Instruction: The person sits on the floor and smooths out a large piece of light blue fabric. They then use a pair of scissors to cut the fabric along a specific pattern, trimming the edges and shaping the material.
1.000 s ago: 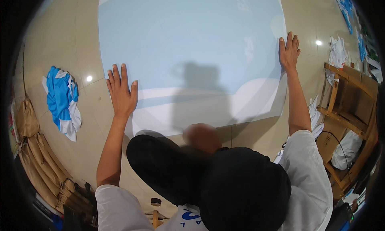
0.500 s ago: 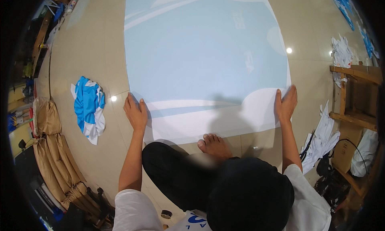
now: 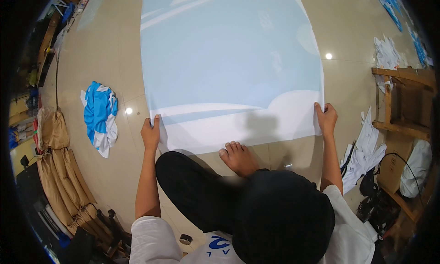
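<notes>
A large sheet of pale blue and white printed fabric (image 3: 229,62) lies spread on the tiled floor before me, its near edge just beyond my bare foot (image 3: 239,158). My left hand (image 3: 151,132) pinches the sheet's left edge near the near corner, thumb on top. At the opposite side my right hand (image 3: 326,118) has its fingers closed on the right edge, close to the near right corner. Parts of the fingers of both hands are hidden from above. A shadow falls across the white near band of the fabric.
A crumpled blue and white cloth (image 3: 100,117) lies to the left. Brown wrapped bundles (image 3: 64,186) line the left side. At right stand a wooden frame (image 3: 403,99), white fabric scraps (image 3: 364,156) and a white bag (image 3: 416,170). A small dark roll (image 3: 185,239) sits near my shirt.
Both hands have gone from resting flatter along the side edges to gripping them. The sheet has shifted slightly, and its near edges look lifted.
</notes>
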`<act>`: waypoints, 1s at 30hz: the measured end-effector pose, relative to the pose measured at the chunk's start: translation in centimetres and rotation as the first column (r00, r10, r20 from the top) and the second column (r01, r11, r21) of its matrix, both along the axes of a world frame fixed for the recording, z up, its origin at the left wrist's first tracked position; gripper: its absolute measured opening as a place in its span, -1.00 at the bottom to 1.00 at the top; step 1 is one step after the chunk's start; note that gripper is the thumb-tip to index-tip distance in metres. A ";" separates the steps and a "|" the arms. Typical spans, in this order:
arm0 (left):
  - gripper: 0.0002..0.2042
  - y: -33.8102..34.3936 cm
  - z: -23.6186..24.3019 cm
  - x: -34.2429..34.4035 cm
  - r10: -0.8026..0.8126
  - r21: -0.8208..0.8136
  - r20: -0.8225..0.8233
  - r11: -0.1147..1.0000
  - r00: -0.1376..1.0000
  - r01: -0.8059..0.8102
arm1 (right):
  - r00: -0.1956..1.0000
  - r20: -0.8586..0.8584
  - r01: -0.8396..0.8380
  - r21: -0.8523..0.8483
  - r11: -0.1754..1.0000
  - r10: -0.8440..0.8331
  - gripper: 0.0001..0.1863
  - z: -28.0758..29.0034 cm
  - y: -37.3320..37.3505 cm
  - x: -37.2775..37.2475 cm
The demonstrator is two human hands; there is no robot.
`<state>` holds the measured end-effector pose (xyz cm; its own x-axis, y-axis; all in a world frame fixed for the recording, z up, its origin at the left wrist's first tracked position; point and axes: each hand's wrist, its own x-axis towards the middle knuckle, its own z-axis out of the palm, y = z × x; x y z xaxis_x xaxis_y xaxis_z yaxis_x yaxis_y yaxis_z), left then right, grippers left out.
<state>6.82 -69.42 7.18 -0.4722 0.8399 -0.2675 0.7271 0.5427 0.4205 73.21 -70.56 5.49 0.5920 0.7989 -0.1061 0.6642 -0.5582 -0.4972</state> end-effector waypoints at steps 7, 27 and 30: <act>-0.52 -5.1 -2.4 -3.6 -0.040 0.089 0.111 0.996 0.993 0.031 | 0.994 -0.110 -0.011 -0.042 0.999 0.007 -0.52 -1.2 -3.0 1.3; -0.69 -10.9 -4.6 -7.5 0.025 0.082 0.383 0.995 0.923 -0.061 | 0.932 -0.343 0.095 -0.085 0.992 -0.119 -0.73 -0.8 -4.6 2.9; -0.69 -10.6 -4.1 -7.7 0.002 0.034 0.288 0.999 0.958 -0.013 | 0.947 -0.296 0.100 -0.089 0.991 -0.122 -0.73 -0.2 -4.8 2.4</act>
<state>-0.92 -80.06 3.08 -0.3858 0.8479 -0.3636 0.5680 0.5289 0.6306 75.59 -75.34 5.27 0.6083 0.7135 -0.3476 0.4223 -0.6618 -0.6194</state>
